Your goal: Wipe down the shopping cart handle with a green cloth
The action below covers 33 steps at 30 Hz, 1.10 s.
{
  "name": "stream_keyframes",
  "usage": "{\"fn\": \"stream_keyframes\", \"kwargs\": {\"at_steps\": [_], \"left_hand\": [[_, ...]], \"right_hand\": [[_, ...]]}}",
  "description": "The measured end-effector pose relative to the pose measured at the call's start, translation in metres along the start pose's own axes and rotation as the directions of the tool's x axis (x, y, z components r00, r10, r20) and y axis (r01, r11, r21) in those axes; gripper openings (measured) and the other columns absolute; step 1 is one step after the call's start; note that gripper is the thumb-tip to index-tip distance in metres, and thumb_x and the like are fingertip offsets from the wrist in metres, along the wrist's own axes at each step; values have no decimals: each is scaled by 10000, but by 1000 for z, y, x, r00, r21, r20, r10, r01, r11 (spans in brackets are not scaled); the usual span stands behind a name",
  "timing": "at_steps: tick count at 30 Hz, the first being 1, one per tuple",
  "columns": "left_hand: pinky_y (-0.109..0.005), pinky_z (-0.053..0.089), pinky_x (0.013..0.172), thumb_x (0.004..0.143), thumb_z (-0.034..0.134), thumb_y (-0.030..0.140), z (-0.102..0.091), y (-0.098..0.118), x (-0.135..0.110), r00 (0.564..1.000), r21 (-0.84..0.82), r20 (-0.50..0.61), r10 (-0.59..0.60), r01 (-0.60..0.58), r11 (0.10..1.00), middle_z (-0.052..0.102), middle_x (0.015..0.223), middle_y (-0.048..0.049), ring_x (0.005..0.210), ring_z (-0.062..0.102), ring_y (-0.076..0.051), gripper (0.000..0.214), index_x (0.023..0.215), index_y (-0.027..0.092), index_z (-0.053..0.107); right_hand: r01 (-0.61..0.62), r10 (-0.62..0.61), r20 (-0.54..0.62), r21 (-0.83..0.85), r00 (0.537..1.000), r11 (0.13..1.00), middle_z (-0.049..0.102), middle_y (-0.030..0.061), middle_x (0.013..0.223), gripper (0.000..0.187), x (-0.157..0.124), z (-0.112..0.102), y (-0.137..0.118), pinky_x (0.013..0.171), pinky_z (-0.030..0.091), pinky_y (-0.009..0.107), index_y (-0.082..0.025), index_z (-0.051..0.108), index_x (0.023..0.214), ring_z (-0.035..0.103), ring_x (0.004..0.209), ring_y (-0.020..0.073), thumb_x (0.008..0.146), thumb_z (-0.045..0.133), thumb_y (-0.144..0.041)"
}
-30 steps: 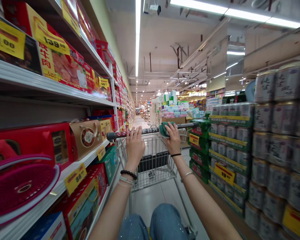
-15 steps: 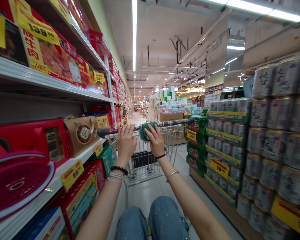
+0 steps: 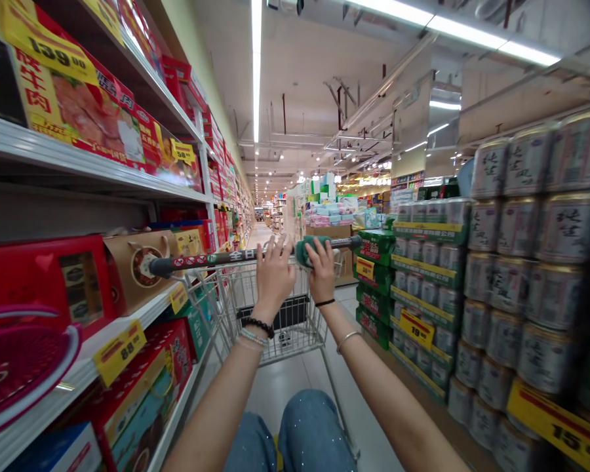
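Observation:
I stand behind a wire shopping cart (image 3: 236, 298) in a supermarket aisle. My left hand (image 3: 274, 278) rests on the cart handle (image 3: 201, 260) near its middle, fingers stretched up and apart above the bar. My right hand (image 3: 321, 274) is closed round the handle just to the right, on a green padded part (image 3: 302, 248). Both wrists wear bracelets. The handle slants, with its left end close to the left shelf. My knees in blue jeans (image 3: 314, 429) show at the bottom.
Shelves (image 3: 78, 164) of red gift boxes with yellow price tags line the left side, with a pink round fan (image 3: 14, 367) lowest and nearest. Stacked cans (image 3: 521, 262) and green cases (image 3: 378, 275) stand at the right. The tiled aisle (image 3: 295, 387) runs ahead between them.
The cart has swung so its handle's left end points toward the left shelf. My left hand slid right next to my right hand and its fingers have lifted off the bar.

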<state>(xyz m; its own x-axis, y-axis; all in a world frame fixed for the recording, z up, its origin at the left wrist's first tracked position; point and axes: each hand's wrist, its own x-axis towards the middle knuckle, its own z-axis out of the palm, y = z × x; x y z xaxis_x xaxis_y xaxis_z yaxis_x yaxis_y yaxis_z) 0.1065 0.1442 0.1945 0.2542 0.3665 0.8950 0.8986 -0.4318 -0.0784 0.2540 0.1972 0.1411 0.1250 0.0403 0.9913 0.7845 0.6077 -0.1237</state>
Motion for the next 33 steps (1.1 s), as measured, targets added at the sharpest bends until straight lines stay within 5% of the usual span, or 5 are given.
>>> {"fn": "stream_keyframes", "kwargs": {"at_steps": [7,15,21,29,33], "left_hand": [[-481,248,1215,847,385,91,8,19,10,993,-13,118,22,-20,1000,567,1429,-106,1359,474,-242,581,1419,129,482],[-513,181,1235,826,425,121,7,10,4,998,-62,58,14,-10,998,583,1413,-82,1350,477,-246,560,1373,173,530],[-512,192,1229,813,446,133,-1,1,-2,1000,-100,0,-2,2,995,611,1379,-77,1332,493,-249,547,1347,191,552],[-518,155,1234,800,475,169,-12,-14,-8,999,-118,-27,-32,29,993,631,1350,-82,1316,504,-260,529,1319,184,573],[-516,150,1235,784,493,173,-17,-17,-10,998,-135,-43,-51,45,990,633,1349,-74,1315,503,-261,532,1307,209,583]], "right_hand": [[82,-77,96,-49,992,995,546,27,1451,682,8,-27,28,1214,299,436,-264,575,1349,269,1489,155,790,330,39],[-81,47,-212,-152,976,985,532,75,1440,656,49,-84,93,1186,298,542,-237,582,1316,299,1462,232,733,390,-6],[-22,24,15,-97,1000,995,589,61,1368,660,52,-79,84,1172,356,471,-245,603,1281,422,1388,202,712,385,8],[66,-75,-54,-158,996,985,567,56,1411,689,-10,-86,54,1191,343,475,-252,568,1334,337,1457,181,751,332,31],[113,-117,-19,-144,993,983,578,48,1404,718,-8,-99,41,1194,344,470,-259,564,1342,339,1458,182,731,341,46]]}}
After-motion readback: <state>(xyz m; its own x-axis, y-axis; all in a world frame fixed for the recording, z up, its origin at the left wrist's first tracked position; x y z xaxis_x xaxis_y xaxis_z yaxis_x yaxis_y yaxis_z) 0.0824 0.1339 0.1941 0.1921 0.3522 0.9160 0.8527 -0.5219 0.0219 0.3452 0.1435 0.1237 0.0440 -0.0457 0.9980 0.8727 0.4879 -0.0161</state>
